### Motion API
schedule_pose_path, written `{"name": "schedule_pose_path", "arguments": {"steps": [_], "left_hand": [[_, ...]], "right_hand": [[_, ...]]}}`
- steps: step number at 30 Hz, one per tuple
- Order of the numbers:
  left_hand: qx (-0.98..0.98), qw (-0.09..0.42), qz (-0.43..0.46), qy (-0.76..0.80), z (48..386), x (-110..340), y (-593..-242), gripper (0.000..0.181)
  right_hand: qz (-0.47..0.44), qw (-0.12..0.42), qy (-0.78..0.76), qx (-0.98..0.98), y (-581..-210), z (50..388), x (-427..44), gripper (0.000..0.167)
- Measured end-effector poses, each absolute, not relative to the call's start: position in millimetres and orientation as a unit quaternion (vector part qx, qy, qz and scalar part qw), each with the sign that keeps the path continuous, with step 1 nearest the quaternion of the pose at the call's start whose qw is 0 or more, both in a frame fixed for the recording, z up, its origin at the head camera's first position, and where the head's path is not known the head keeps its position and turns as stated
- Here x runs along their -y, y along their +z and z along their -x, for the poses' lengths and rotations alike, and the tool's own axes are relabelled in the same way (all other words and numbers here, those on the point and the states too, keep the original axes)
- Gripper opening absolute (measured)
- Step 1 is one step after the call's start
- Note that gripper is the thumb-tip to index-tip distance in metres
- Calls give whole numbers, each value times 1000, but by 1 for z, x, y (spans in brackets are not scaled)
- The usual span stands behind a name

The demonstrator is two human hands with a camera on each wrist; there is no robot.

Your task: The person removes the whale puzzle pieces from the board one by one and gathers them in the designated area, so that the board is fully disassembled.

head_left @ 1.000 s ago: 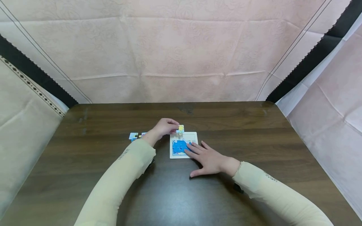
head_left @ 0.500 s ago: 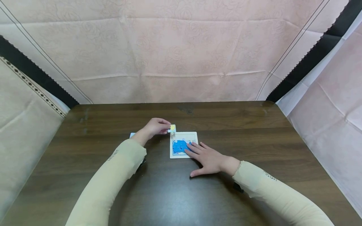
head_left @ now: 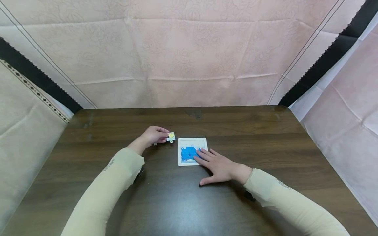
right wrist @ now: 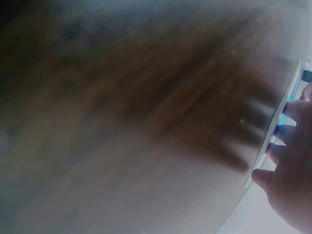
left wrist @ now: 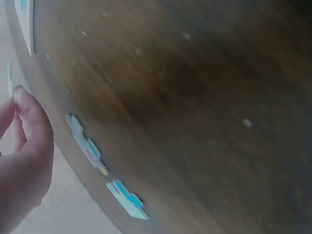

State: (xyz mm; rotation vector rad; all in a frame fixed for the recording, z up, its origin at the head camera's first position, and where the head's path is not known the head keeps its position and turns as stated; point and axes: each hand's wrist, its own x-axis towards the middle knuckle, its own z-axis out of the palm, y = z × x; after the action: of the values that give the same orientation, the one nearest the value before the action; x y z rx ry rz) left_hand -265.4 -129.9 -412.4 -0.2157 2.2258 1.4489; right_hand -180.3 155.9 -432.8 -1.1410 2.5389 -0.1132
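Observation:
My left hand (head_left: 154,135) pinches a jigsaw puzzle piece (head_left: 171,136) with a yellow figure and a knob on its lower side. In the left wrist view the piece (left wrist: 9,80) stands edge-on between thumb and fingers, above the table. To its right lies a white-framed puzzle board (head_left: 193,141) with a blue picture assembled in its lower part. My right hand (head_left: 218,167) rests with spread, straight fingers on the board's lower right part, hiding that corner. The right wrist view has the fingers along the board's edge (right wrist: 273,127).
Loose puzzle pieces, among them one pinkish-blue piece (left wrist: 87,146) and one white-blue piece (left wrist: 126,200), lie on the brown wooden table (head_left: 165,203) under my left arm. They are mostly hidden in the head view. A pale cloth (head_left: 189,59) hangs behind the table's far edge.
My left hand has moved left, away from the board's top edge, carrying the puzzle piece along. The right hand has stayed on the board.

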Motion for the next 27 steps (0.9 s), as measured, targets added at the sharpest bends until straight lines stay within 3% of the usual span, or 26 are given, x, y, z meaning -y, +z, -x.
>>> {"name": "schedule_pose_path", "arguments": {"steps": [10,27], "left_hand": [[-811,233,91,529,264,137,-414,32],[-841,186,76,502,261,142,-415,24]], "right_hand": [[401,182,-37,-897,-434,181,-157,91],[402,184,-45,-896,-432,181,-157,90]]}}
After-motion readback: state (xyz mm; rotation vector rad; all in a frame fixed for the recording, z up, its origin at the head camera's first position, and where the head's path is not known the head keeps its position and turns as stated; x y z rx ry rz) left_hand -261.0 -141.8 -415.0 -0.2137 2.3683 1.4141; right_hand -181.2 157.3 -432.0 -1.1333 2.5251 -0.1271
